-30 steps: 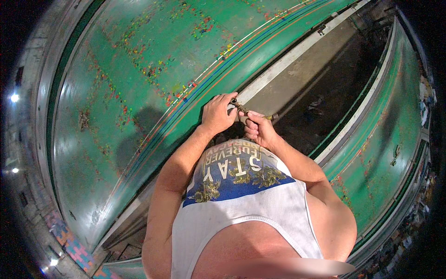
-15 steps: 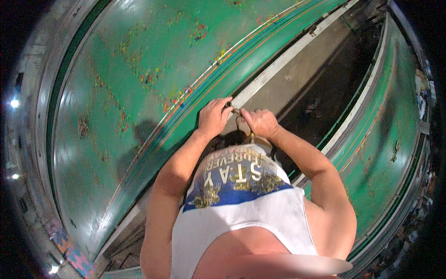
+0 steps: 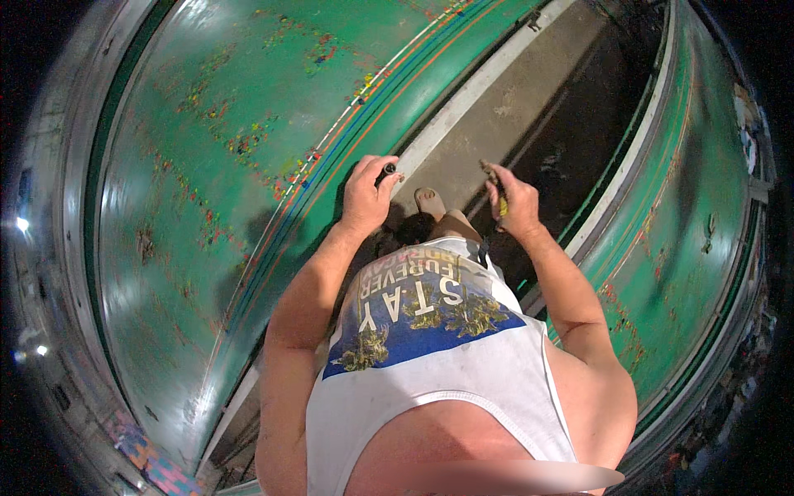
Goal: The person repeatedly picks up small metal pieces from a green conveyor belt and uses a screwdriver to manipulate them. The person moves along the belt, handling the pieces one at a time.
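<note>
One dark cylinder (image 3: 388,169) in left grip (image 3: 364,195), slim tool (image 3: 488,170) through right grip (image 3: 519,203)

The left hand (image 3: 366,200) and right hand (image 3: 519,205) curl in grips, apart.

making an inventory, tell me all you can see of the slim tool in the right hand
The slim tool has a dull brown-grey, metal-looking upper end and a yellow lower part. The right hand grips it and hides its middle. It slants up and left against the brownish floor, touching nothing else visible. Its exact kind is unclear.
</note>
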`<state>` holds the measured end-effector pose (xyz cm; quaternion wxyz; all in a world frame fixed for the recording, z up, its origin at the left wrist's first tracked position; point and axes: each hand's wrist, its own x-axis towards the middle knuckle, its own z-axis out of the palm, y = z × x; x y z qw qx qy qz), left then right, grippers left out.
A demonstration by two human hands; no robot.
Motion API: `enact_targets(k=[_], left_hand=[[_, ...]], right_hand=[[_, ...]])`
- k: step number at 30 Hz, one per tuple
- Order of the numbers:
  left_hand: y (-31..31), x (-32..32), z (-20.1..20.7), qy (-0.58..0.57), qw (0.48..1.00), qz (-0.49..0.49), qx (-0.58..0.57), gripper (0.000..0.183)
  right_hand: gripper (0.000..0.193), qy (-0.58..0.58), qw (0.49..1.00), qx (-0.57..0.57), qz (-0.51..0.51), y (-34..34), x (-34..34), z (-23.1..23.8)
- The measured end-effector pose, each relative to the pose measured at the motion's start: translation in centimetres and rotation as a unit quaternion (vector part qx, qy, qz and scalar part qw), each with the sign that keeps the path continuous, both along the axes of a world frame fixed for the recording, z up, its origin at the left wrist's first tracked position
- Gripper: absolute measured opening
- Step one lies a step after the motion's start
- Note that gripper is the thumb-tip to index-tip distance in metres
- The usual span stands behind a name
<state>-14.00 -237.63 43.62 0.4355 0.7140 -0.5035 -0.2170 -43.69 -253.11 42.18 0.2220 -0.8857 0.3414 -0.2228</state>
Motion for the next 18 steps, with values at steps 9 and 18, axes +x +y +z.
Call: enact_targets(k=[9,18], left_hand=[[-5.5,0.3,3.3,0.076,0.991,0.092,-0.061,0.022],[-0.2,6.6,2.1,0.41,0.85,0.327,-0.043,0.023]], right_hand=[[0.038,-0.021,0.989,0.061,-0.134,-4.7,-4.0,-1.5],[0.037,0.004,0.995,0.058,-0.083,-7.9,-4.9,-2.3]])
